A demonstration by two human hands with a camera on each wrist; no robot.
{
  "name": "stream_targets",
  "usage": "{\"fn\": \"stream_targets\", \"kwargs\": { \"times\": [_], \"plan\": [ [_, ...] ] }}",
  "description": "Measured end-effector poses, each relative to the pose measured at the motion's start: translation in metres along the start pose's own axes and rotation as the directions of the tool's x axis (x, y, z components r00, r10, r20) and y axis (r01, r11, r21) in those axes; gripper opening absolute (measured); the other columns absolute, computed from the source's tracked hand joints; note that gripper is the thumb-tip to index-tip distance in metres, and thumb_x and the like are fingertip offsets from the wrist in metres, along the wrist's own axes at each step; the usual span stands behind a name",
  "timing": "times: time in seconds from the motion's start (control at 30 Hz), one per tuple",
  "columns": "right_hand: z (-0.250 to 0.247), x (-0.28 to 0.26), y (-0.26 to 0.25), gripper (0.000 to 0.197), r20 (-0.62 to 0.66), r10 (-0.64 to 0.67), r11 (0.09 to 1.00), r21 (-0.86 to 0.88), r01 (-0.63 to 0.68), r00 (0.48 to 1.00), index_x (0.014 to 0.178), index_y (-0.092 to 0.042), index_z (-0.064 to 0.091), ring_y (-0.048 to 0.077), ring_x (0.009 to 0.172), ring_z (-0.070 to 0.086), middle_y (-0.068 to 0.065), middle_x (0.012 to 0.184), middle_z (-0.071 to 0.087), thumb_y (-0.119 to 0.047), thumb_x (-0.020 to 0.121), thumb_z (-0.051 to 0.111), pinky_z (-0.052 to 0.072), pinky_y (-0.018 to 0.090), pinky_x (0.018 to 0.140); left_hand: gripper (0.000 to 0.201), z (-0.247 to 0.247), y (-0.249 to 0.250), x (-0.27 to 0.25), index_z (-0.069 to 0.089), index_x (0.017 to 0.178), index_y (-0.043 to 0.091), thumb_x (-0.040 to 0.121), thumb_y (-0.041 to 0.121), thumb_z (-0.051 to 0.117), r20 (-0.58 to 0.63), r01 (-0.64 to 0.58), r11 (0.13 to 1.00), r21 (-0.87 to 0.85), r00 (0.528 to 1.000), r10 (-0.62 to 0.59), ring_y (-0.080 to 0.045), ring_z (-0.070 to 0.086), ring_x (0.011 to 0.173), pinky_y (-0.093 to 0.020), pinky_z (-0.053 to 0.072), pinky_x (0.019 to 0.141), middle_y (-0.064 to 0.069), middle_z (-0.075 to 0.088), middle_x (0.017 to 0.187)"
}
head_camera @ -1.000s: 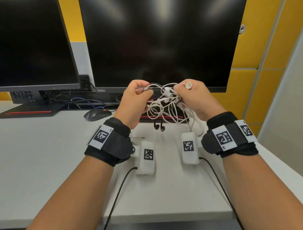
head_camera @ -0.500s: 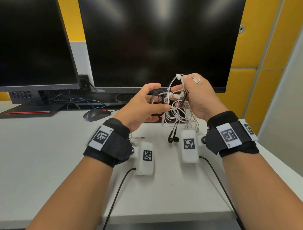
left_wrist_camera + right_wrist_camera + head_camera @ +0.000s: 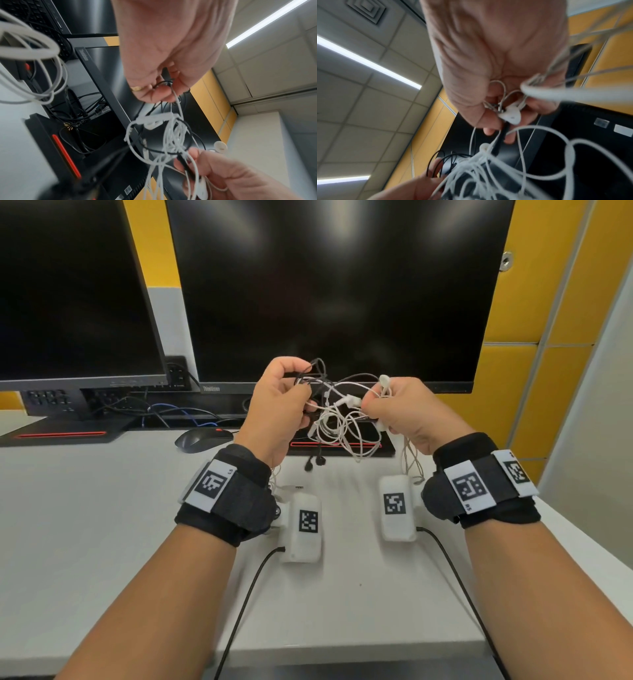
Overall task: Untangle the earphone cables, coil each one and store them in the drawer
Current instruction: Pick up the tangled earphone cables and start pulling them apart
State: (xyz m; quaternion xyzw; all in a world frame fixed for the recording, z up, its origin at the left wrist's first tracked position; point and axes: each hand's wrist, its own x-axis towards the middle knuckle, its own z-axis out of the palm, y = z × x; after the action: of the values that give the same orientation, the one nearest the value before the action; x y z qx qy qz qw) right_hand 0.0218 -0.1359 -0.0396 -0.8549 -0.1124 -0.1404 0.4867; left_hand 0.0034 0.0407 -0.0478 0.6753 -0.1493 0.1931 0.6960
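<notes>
1. Left hand [image 3: 277,402] fingers pinch the black cable [image 3: 317,369]; right hand [image 3: 404,409] fingers clamp the white earphone cable [image 3: 342,426].
2. The tangle hangs above the table's far edge.
3. Tease loops apart gently; don't yank.

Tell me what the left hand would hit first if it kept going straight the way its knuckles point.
Probably the big monitor: the left hand, gripping the black cable, faces forward toward its lower edge. Depth is unclear, so the gap can't be judged.
</notes>
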Motion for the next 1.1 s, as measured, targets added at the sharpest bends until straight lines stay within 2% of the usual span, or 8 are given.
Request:
{"fn": "stream_targets", "kwargs": {
  "times": [0.13,0.23,0.37,0.5,0.57,0.67,0.9,1.1],
  "plan": [
    [-0.003,0.004,0.004,0.014,-0.204,-0.012,0.998,0.058,0.025,0.979,0.081,-0.01,0.068,0.033,0.082,0.064,0.024,0.09,0.067,-0.017,0.09,0.061,0.055,0.046,0.08,0.027,-0.002,-0.002,0.0,0.062,0.091,0.019,0.089,-0.005,0.05,-0.024,0.042,0.993,0.108,0.999,-0.039,-0.009,0.042,0.059,-0.019,0.032,0.045,0.002,0.052,0.069],
    [-0.006,0.004,0.002,0.019,-0.293,-0.01,0.98,0.186,0.068,0.956,0.082,-0.021,0.069,0.016,0.074,0.062,0.01,0.081,0.067,-0.01,0.092,0.058,0.055,0.033,0.068,0.024,-0.001,-0.002,0.0,0.067,0.094,0.019,0.088,-0.001,0.056,0.006,0.15,0.974,0.172,0.988,-0.153,-0.009,0.038,0.058,-0.02,0.029,0.045,0.005,0.056,0.073],
    [-0.007,0.003,-0.002,0.027,-0.248,0.015,0.896,0.433,0.097,0.969,0.106,-0.021,0.064,0.01,0.077,0.061,0.0,0.099,0.061,-0.002,0.096,0.048,0.05,0.022,0.062,0.027,0.002,-0.001,-0.006,0.067,0.109,0.02,0.083,0.026,0.073,0.186,0.174,0.917,0.36,0.949,-0.253,-0.008,0.045,0.068,-0.02,0.033,0.054,0.008,0.055,0.08],
    [-0.008,0.004,-0.004,0.026,-0.221,-0.005,0.817,0.561,0.131,0.975,0.119,-0.018,0.059,0.015,0.09,0.066,0.004,0.115,0.058,-0.006,0.098,0.05,0.053,0.022,0.065,0.025,0.004,0.001,-0.008,0.071,0.097,0.014,0.078,0.028,0.078,0.244,0.147,0.87,0.471,0.926,-0.289,-0.006,0.046,0.06,-0.02,0.036,0.055,0.007,0.059,0.071],
    [-0.008,0.004,-0.003,0.023,-0.224,0.001,0.843,0.525,0.12,0.975,0.118,-0.019,0.059,0.014,0.085,0.065,0.004,0.11,0.06,-0.01,0.098,0.053,0.052,0.021,0.06,0.02,0.003,0.001,-0.007,0.073,0.092,0.012,0.08,0.027,0.076,0.216,0.132,0.887,0.442,0.944,-0.248,-0.007,0.046,0.056,-0.02,0.036,0.056,-0.003,0.058,0.068],
    [-0.007,0.004,0.001,0.024,-0.199,0.017,0.95,0.309,0.046,0.98,0.117,-0.021,0.064,0.012,0.087,0.061,-0.001,0.103,0.062,-0.015,0.094,0.059,0.052,0.024,0.063,0.017,0.003,0.001,-0.006,0.071,0.094,0.013,0.087,0.029,0.068,0.158,0.147,0.932,0.331,0.965,-0.208,-0.016,0.055,0.076,-0.028,0.041,0.067,-0.022,0.065,0.09],
    [-0.005,-0.001,-0.013,0.034,-0.084,0.011,0.974,0.224,0.008,0.996,0.129,-0.019,0.059,0.011,0.109,0.047,-0.006,0.118,0.054,-0.023,0.097,0.049,0.04,0.027,0.082,0.016,0.008,-0.001,-0.006,0.066,0.102,0.016,0.096,0.026,0.056,0.111,0.098,0.969,0.227,0.986,-0.125,-0.011,0.065,0.084,-0.023,0.05,0.068,-0.012,0.069,0.103],
    [-0.002,-0.003,-0.005,0.018,0.075,-0.127,0.987,0.11,0.119,0.989,0.094,-0.021,0.074,0.008,0.099,0.063,-0.004,0.097,0.072,-0.035,0.09,0.064,0.047,0.027,0.083,0.007,0.008,0.0,-0.006,0.061,0.101,0.019,0.096,0.02,0.057,0.117,0.046,0.989,0.142,0.991,-0.063,-0.004,0.064,0.072,-0.02,0.055,0.067,-0.003,0.065,0.09]
  ]
}}
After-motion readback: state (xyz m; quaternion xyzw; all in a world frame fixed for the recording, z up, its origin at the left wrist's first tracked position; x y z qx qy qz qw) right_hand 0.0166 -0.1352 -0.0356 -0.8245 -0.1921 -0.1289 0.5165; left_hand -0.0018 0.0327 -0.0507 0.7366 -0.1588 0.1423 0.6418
